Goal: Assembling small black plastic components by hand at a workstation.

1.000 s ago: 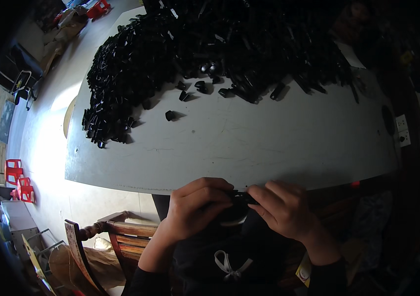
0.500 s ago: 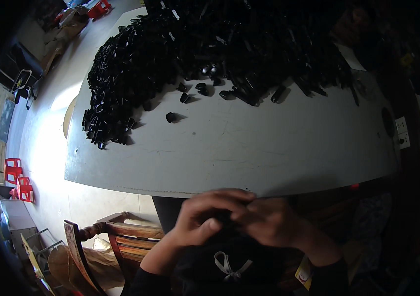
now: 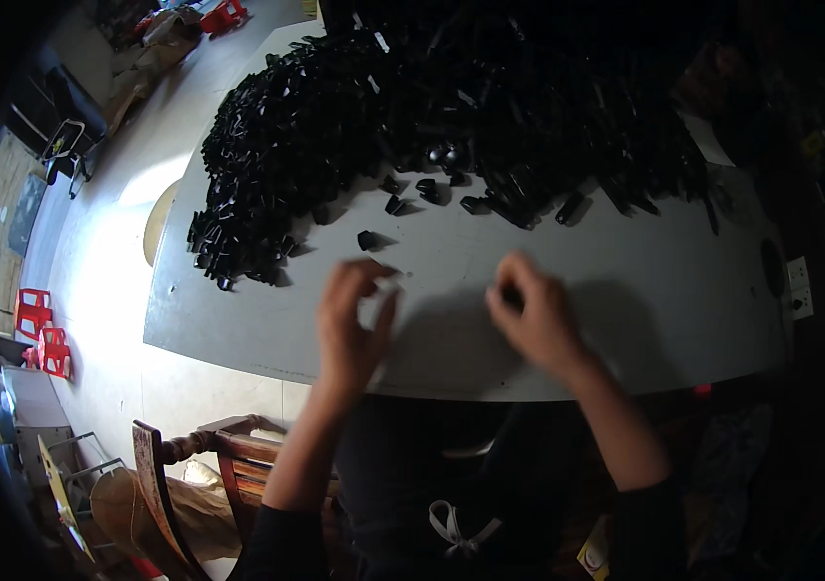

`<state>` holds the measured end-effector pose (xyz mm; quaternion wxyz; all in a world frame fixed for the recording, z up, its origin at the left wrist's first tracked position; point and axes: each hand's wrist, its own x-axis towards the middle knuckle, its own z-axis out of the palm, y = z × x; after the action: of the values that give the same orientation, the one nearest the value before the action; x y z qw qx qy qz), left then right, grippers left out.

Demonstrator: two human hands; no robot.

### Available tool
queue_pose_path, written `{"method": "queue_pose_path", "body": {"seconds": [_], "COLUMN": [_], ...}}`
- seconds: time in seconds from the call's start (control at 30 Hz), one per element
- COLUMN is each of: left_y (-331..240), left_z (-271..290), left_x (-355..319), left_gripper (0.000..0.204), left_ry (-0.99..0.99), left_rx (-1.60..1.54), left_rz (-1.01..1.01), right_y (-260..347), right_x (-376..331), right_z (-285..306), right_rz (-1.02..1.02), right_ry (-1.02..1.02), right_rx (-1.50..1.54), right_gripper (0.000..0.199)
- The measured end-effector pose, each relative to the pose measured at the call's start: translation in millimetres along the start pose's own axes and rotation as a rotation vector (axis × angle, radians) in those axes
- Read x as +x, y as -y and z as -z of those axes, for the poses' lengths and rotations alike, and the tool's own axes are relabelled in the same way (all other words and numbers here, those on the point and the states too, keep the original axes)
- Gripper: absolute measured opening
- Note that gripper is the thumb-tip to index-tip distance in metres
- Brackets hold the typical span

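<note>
Over the near half of the white table (image 3: pixel 238 324) I hold both hands raised. My left hand (image 3: pixel 350 324) is open, its thumb and curved fingers apart with nothing seen between them. Just beyond its fingertips lies a single small black plastic piece (image 3: pixel 366 240). My right hand (image 3: pixel 538 315) is closed, thumb against forefinger; a dark spot shows in the curl, and I cannot make out whether it is a piece or shadow. A big heap of small glossy black plastic parts (image 3: pixel 277 165) covers the table's far side. A few loose parts (image 3: pixel 427 191) lie along its near edge.
To my left stands a wooden chair (image 3: pixel 224 445), close to the table's near edge. Red stools (image 3: pixel 54 351) are on the floor at the far left. A wall socket (image 3: pixel 799 288) is at the right, where it is dark. Longer black pieces (image 3: pixel 569 207) edge the heap.
My hands were together at the table's near edge. They have separated and moved forward over the tabletop, the left one opening. The whole view has shifted slightly.
</note>
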<state>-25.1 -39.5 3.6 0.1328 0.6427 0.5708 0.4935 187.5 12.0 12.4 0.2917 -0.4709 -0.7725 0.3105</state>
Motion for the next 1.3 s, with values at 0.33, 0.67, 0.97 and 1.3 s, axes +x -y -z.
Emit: {"method": "queue_pose_path", "body": {"seconds": [0.33,0.67,0.97,1.3], "left_y": [34,-21,-64,-75], "left_z": [9,3,8,14], "left_x": [41,-6,-15,-18], "left_gripper": [0.017,0.025,0.028,0.026], "left_ry": [0.273,0.344,0.427,0.490], "left_rx": [0.264,-0.106,-0.225,-0.179], "left_rz": [-0.062,0.135,0.058,-0.010], "right_y": [-18,-3,48,53], "right_x": [51,-33,-64,-68], "right_z": [7,22,31,39], "right_rz": [-0.249,-0.077,0.358,0.333], "right_ry": [0.010,0.013,0.055,0.164], "right_rx": [-0.535,-0.451,-0.294,-0.346], "right_gripper": [0.026,0.034,0.029,0.024]}}
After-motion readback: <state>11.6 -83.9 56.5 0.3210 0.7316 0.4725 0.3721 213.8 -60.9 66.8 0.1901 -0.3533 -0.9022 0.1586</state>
